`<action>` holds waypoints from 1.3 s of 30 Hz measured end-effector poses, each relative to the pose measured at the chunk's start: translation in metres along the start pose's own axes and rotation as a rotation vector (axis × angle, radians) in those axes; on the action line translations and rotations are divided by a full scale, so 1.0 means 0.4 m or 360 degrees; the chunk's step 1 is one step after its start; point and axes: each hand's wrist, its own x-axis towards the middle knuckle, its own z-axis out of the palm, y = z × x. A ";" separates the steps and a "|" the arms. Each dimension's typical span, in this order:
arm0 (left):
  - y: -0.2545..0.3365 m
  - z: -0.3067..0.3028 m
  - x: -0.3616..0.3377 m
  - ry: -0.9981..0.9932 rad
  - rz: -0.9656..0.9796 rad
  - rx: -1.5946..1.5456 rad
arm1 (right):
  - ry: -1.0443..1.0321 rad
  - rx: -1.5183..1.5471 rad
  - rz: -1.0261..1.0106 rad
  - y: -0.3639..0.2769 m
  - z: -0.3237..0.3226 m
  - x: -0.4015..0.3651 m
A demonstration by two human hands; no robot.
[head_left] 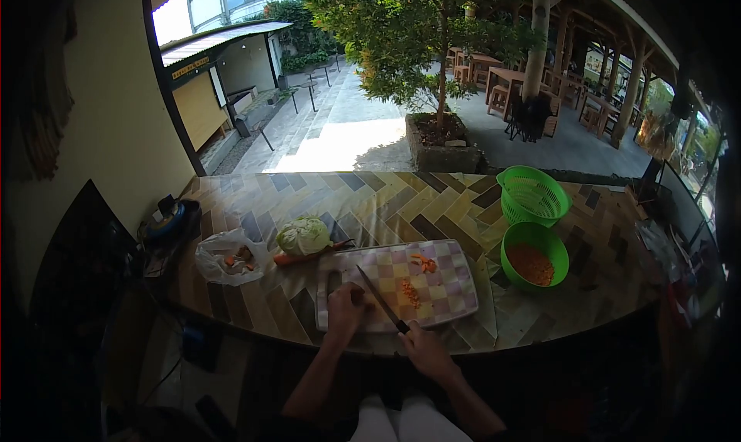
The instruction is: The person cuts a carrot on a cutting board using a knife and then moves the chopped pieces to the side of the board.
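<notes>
My right hand [424, 349] grips the dark handle of a kitchen knife [378, 295]. Its blade slants up and left over a checkered cutting board [457, 276]. On the board's left side rests my left hand [346, 307], fingers curled in; whatever they hold is hidden. Finely chopped orange bits [410, 293] lie right of the blade, with orange strips [424, 264], which look like carrot, farther up the board. Behind the board's left corner are a cabbage [304, 235] and a carrot [291, 259].
A green bowl [513, 237] of chopped orange pieces stands right of the board, with a green colander [532, 189] behind it. A clear plastic bag [212, 250] with scraps lies at left. Beyond the wood-patterned counter [370, 191] stands a potted tree [440, 145].
</notes>
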 end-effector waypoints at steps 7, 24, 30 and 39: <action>0.004 -0.008 0.012 -0.0095 -0.0046 0.0045 | 0.0217 0.0036 0.0067 0.050 -0.042 -0.030; 0.207 0.077 0.038 -0.0058 0.0448 0.0260 | 0.0572 -0.0335 -0.0017 0.090 -0.118 -0.110; 0.180 0.108 0.064 -0.0065 0.0260 0.0341 | 0.0492 -0.0472 -0.0002 0.096 -0.138 -0.127; 0.189 0.099 0.132 -0.0017 0.0504 -0.0151 | 0.0384 0.0028 0.0031 0.144 -0.150 -0.121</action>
